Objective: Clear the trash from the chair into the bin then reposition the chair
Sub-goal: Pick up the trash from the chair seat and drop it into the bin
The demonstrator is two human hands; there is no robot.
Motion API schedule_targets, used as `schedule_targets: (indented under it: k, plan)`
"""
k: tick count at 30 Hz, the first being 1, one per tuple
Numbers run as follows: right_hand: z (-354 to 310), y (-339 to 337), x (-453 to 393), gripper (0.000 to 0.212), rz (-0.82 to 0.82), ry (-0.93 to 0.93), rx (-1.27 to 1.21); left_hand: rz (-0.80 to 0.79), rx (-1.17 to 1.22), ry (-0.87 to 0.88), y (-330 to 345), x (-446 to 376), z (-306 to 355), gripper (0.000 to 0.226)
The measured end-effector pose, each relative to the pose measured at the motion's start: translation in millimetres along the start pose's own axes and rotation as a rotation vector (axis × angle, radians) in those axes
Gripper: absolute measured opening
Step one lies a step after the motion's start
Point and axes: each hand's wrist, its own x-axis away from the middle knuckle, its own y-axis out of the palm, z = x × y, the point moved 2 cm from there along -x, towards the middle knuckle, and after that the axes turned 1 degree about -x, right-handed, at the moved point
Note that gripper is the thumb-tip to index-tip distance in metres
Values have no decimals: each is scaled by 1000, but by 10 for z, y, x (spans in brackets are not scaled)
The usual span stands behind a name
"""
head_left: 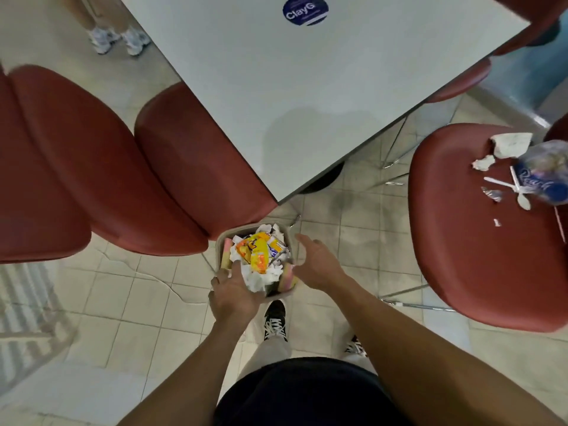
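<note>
A small beige bin stands on the floor by the table corner, heaped with white tissue and yellow wrappers. My left hand grips the bin's near rim. My right hand hovers open just right of the bin, holding nothing. The red chair at the right carries trash on its seat: a blue-and-clear plastic bag, crumpled white paper, a tissue scrap, a white plastic fork and spoon and small wrapper bits.
A white table with a round blue sticker fills the upper middle. Two red chairs stand at the left, one tucked under the table. A person's white shoes show at top left. My own feet stand behind the bin.
</note>
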Motion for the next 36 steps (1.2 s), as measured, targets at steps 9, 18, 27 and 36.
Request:
schedule_targets:
  k: [9, 18, 27, 36]
  plan:
    - [644, -723, 365, 68, 72, 6, -37, 107, 169, 218, 10, 437, 1001, 66]
    - [1665, -1309, 792, 64, 124, 98, -78, 2, 105, 341, 288, 895, 1882, 65]
    - [2253, -1938, 939, 47, 261, 204, -151, -171, 51, 507, 358, 887, 2686, 64]
    - [2652, -2544, 944, 37, 443, 286, -226, -279, 25, 714, 252, 658, 3686, 69]
